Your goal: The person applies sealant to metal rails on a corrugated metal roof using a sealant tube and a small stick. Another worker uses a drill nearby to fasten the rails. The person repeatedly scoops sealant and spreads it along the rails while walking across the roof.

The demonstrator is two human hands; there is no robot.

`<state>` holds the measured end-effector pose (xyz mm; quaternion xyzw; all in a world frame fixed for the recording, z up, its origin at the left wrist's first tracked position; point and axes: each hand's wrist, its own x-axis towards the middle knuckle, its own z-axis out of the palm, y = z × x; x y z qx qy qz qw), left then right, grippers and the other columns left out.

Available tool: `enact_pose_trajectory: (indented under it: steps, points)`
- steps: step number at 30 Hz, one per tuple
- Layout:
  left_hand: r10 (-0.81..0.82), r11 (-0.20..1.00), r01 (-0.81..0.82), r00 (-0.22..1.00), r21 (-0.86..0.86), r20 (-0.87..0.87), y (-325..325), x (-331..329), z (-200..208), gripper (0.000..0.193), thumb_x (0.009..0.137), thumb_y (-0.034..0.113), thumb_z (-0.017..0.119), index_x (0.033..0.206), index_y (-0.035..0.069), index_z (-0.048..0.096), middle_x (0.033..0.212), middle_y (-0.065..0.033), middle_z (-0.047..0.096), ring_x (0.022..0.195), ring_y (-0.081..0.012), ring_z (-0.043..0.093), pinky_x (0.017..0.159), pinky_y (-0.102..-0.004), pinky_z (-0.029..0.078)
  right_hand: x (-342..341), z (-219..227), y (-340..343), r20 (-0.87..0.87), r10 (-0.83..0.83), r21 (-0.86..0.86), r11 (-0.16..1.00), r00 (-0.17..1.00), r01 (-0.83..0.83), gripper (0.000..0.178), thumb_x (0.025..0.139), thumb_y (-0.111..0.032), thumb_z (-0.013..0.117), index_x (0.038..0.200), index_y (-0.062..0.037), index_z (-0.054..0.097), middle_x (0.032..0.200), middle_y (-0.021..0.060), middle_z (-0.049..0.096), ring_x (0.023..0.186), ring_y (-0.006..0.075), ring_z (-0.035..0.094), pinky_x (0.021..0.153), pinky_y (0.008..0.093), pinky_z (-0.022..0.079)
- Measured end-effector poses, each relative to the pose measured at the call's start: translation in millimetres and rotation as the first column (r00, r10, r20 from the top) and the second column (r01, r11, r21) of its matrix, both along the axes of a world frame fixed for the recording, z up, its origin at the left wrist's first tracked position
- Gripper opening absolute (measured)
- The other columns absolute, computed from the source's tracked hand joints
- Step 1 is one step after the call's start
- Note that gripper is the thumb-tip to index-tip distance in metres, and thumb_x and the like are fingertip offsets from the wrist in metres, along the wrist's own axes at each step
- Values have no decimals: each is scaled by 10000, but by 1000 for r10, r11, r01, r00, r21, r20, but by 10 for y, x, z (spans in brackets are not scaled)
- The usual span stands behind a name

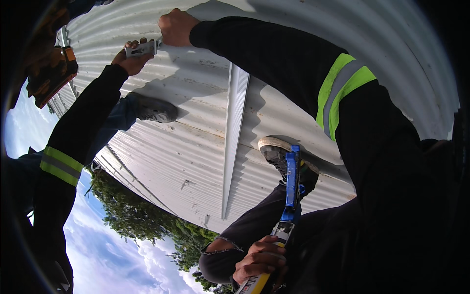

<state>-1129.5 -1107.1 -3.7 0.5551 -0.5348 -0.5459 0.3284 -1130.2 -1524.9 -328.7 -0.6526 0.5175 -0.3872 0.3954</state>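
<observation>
Near eleven o'clock, a metal bracket [141, 49] is gripped by curled fingers of the left hand [133, 62], and the right hand [178, 28] is folded closed, contents unclear.

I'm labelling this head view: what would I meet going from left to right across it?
Left sleeve's reflective band → metal bracket in the left hand → right hand → long metal rail → blue part of the applicator gun → right sleeve's reflective band.
</observation>
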Motion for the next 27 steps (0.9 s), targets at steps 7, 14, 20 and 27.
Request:
enact_pose_trajectory:
  steps: [7,14,20,27]
  points:
    - [-26,1000,26,1000,-12,0,-67,14,-31,404,750,-85,858,1058,31,623,977,-165,739,995,-339,732,1075,-578,501,131,-78,56,-87,-45,-97,995,995,37,218,882,-166,629,950,-19,775,943,214,778,946,378,771,882,474,617]
    - [-18,1000,18,1000,-1,-4,-69,-8,4,405,752,-86,859,1063,31,628,980,-164,741,998,-340,734,1075,-574,501,58,-25,211,-220,78,-256,957,972,-135,198,943,-156,616,992,-55,779,1151,187,718,985,357,763,859,484,617]
    - [-8,1000,8,1000,18,20,-32,-67,105,405,753,-86,860,1068,30,633,982,-163,743,1000,-340,735,1074,-571,502,-270,252,264,-402,109,-274,933,909,-233,171,936,-136,633,979,-54,776,1129,144,690,948,333,766,823,470,622]
    - [-42,999,41,999,-34,-11,-1,-184,164,406,755,-86,861,1074,30,639,985,-162,745,1003,-341,737,1073,-567,502,-1112,285,649,-149,-46,-214,977,988,13,172,924,-146,681,976,-5,765,1049,171,689,956,329,704,849,454,595]
